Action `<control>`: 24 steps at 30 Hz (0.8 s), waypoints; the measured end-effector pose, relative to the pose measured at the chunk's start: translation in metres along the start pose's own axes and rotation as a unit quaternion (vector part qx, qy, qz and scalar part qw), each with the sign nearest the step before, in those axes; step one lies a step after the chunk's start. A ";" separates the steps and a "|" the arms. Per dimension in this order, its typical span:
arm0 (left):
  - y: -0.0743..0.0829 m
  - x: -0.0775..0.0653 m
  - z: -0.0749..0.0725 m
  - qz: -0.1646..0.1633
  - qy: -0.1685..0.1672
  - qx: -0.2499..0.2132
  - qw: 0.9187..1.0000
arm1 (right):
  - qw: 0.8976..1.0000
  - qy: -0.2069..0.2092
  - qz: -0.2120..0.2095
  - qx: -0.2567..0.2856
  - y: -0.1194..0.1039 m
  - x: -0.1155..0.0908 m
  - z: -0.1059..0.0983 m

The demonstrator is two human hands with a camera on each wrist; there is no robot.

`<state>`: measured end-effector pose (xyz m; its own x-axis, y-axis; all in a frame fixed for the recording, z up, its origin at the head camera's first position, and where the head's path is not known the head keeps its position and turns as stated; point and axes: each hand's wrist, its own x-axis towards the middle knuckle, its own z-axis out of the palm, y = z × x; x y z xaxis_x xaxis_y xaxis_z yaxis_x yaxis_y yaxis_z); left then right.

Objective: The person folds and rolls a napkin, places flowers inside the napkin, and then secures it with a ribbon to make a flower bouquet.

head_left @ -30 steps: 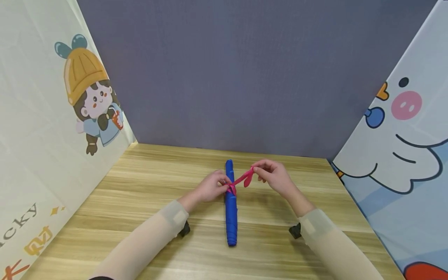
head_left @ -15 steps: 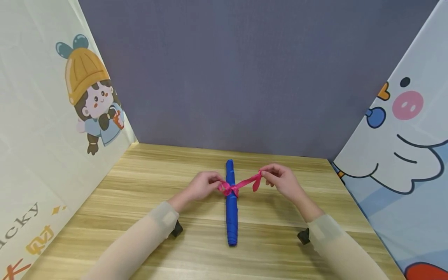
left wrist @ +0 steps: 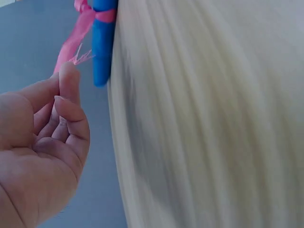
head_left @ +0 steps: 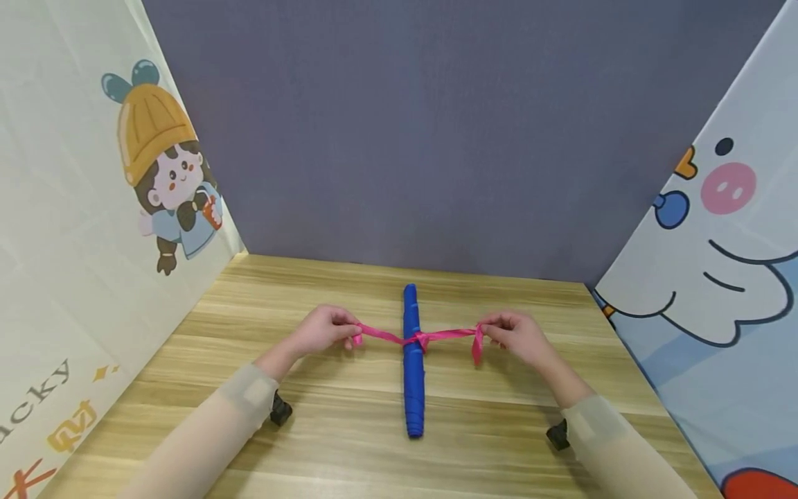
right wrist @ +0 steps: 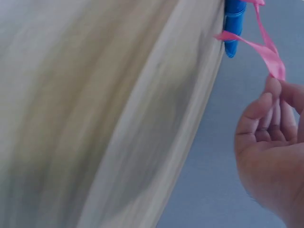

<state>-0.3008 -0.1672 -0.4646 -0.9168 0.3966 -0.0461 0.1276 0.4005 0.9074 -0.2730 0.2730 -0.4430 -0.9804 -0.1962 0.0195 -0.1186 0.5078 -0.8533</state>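
A long blue roll (head_left: 414, 391), wound in layers, lies on the wooden table pointing away from me. Round its middle goes a pink ribbon (head_left: 449, 335), crossed in a small knot on top. To the left of the roll, my left hand (head_left: 323, 328) pinches one ribbon end between thumb and index finger; frayed threads of the ribbon (left wrist: 71, 47) show in the left wrist view. On the other side, my right hand (head_left: 516, 337) pinches the opposite part, and a loose tail hangs below its fingertips. Both ribbon lengths are stretched out nearly straight.
The wooden table (head_left: 349, 443) ends at a grey-blue panel (head_left: 399, 138) at the back. Printed cloths stand at the left (head_left: 56, 208) and the right (head_left: 686, 277). A small black device (head_left: 280, 409) sits under each sleeve cuff.
My left hand has drawn its ribbon end away from the knot to the left. The right hand has moved outward and slightly nearer, and the ribbon has straightened. The roll stays put.
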 end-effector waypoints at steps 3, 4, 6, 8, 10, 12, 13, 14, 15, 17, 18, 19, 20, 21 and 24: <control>-0.006 -0.004 -0.008 -0.014 0.003 0.000 1.000 | 0.999 -0.012 0.031 -0.004 0.006 -0.001 0.000; -0.008 -0.005 -0.010 -0.019 0.008 0.001 1.000 | 0.999 -0.014 0.042 -0.004 0.008 -0.001 0.001; -0.011 -0.007 -0.013 -0.024 0.016 -0.001 1.000 | 0.998 -0.018 0.054 0.001 0.012 -0.002 0.001; -0.014 -0.008 -0.016 -0.028 0.023 -0.005 0.999 | 0.998 -0.015 0.061 0.000 0.015 -0.001 0.001; -0.016 -0.009 -0.019 -0.031 0.030 -0.011 0.999 | 0.998 -0.014 0.060 -0.002 0.019 -0.001 0.001; -0.019 -0.009 -0.021 -0.033 0.037 -0.018 0.999 | 0.998 -0.013 0.061 -0.004 0.021 0.000 0.001; -0.020 -0.010 -0.022 -0.034 0.040 -0.023 0.998 | 0.998 -0.013 0.062 -0.005 0.022 0.000 0.000; -0.021 -0.010 -0.022 -0.039 0.042 -0.031 0.998 | 0.998 -0.014 0.061 -0.006 0.023 0.001 0.000; -0.023 -0.011 -0.024 -0.042 0.041 -0.040 0.997 | 0.998 -0.015 0.060 -0.008 0.024 0.001 0.001; -0.025 -0.012 -0.025 -0.053 0.037 -0.065 0.996 | 0.998 -0.014 0.063 -0.011 0.025 0.002 0.001; -0.026 -0.013 -0.025 -0.056 0.033 -0.080 0.995 | 0.998 -0.013 0.064 -0.012 0.026 0.003 0.002; -0.026 -0.013 -0.025 -0.058 0.026 -0.094 0.994 | 0.998 -0.013 0.063 -0.017 0.026 0.004 0.002; -0.026 -0.013 -0.025 -0.059 0.019 -0.115 0.991 | 0.998 -0.011 0.065 -0.018 0.026 0.005 0.003; -0.026 -0.013 -0.024 -0.056 0.010 -0.139 0.989 | 0.998 -0.012 0.064 -0.020 0.026 0.006 0.003; -0.023 -0.010 -0.020 -0.044 -0.014 -0.230 0.972 | 0.998 -0.011 0.062 -0.026 0.023 0.009 0.006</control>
<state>-0.3026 -0.1969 -0.4761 -0.9053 0.4020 -0.1371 -0.1388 0.0250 0.9900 -0.2841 0.2782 -0.4658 -0.9845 -0.1467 -0.0965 -0.0047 0.5713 -0.8207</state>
